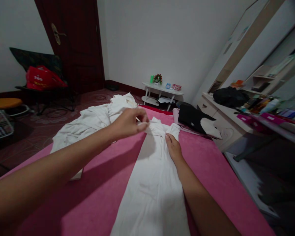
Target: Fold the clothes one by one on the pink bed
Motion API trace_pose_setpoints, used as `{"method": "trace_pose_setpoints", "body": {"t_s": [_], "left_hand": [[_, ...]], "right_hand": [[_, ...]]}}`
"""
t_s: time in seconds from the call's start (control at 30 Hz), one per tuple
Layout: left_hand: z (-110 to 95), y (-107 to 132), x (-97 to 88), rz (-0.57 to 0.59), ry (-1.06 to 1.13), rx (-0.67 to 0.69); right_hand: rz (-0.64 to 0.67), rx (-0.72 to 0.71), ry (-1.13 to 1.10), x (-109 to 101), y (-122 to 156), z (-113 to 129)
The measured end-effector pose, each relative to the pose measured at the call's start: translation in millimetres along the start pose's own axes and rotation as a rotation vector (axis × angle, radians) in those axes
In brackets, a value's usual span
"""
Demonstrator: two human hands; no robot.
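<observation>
A long white garment (152,183) lies stretched out along a pink bed cover (105,193). My left hand (130,123) is raised over its far end, fingers pinched on a fold of the white cloth. My right hand (173,146) lies on the garment beside that fold, fingers curled around the bunched cloth at the far end. A second white garment (95,119) is heaped crumpled at the bed's far left, behind my left hand.
A black garment (193,118) lies at the bed's far right corner. A dresser (226,113) with a black bag and bottles stands on the right. A small white shelf table (162,89) is by the far wall. A chair with a red bag (41,78) stands near the dark door.
</observation>
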State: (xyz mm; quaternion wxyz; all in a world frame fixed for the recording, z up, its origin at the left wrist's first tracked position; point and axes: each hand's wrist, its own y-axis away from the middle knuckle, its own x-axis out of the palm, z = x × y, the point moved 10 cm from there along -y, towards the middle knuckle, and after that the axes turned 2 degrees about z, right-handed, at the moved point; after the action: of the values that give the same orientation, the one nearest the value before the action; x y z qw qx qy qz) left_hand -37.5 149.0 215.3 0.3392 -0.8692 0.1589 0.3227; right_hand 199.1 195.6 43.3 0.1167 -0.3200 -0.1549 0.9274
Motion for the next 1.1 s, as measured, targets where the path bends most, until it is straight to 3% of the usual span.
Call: {"method": "trace_pose_setpoints", "body": {"t_s": [0.07,0.1,0.17,0.23,0.37,0.47,0.63,0.77,0.87,0.97,1.03,1.1], "left_hand": [[-58,23,44.9,0.401,0.163,0.192],[-77,42,66.3,0.597,0.233,0.254],[-88,75,96.4,0.823,0.290,0.275],[-66,86,111.5,0.792,0.222,0.177],[-3,84,109.3,0.505,-0.031,-0.102],[8,89,109.9,0.458,-0.086,-0.174],[11,103,128.8,0.576,-0.014,-0.279],[-13,105,130.1,0.587,0.032,-0.242],[-61,103,124.3,0.606,0.110,-0.093],[-111,112,127.8,0.730,0.248,0.099],[-122,119,133.5,0.776,0.278,0.145],[-113,122,140.0,0.740,0.212,0.114]], "right_hand": [[-0.050,0.004,-0.085,-7,1,-3],[-0.076,0.004,-0.121,-10,2,-4],[-0.122,0.012,-0.197,-17,3,-8],[-0.135,0.026,-0.233,-19,3,-12],[-0.141,0.041,-0.245,-19,1,-17],[-0.155,0.046,-0.250,-18,-1,-22],[-0.161,0.040,-0.261,-15,-3,-26],[-0.160,0.022,-0.262,-15,-3,-25],[-0.159,0.006,-0.261,-16,-2,-21],[-0.158,-0.013,-0.256,-18,0,-17],[-0.147,-0.028,-0.244,-19,1,-13],[-0.126,-0.045,-0.229,-19,2,-9]]}}
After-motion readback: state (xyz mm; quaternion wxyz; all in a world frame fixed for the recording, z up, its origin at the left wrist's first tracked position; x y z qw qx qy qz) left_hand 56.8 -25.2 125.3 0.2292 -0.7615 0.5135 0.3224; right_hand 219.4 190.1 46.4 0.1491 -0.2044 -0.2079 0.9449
